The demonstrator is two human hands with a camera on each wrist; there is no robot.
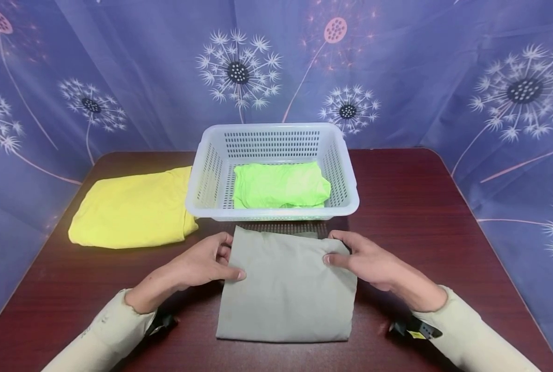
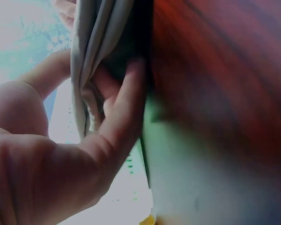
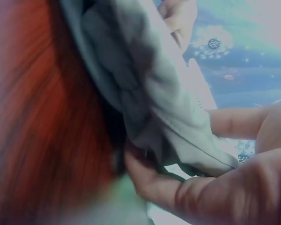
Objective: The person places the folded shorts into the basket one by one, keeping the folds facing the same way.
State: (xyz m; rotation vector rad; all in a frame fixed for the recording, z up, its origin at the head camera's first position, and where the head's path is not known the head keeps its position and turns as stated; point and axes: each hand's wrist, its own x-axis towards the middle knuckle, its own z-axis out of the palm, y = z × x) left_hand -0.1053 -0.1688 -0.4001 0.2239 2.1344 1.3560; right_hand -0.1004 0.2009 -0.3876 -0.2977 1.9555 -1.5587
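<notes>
A folded grey cloth (image 1: 288,289) hangs between both hands in front of the basket, its layers showing edge-on in the wrist views. My left hand (image 1: 211,261) grips its left edge, thumb on the front face and fingers behind. At the upper right corner my right hand (image 1: 362,258) pinches it the same way. In the left wrist view, fingers (image 2: 124,103) curl under the layered fabric (image 2: 96,42). The right wrist view has the cloth (image 3: 164,93) between thumb and fingers (image 3: 154,187).
A white perforated plastic basket (image 1: 272,213) stands at the table's back, with a folded bright green cloth (image 1: 281,186) inside. Left of it lies a folded yellow cloth (image 1: 132,209), touching the basket's side. The dark red wooden table (image 1: 411,206) backs onto a blue dandelion-print curtain (image 1: 165,67).
</notes>
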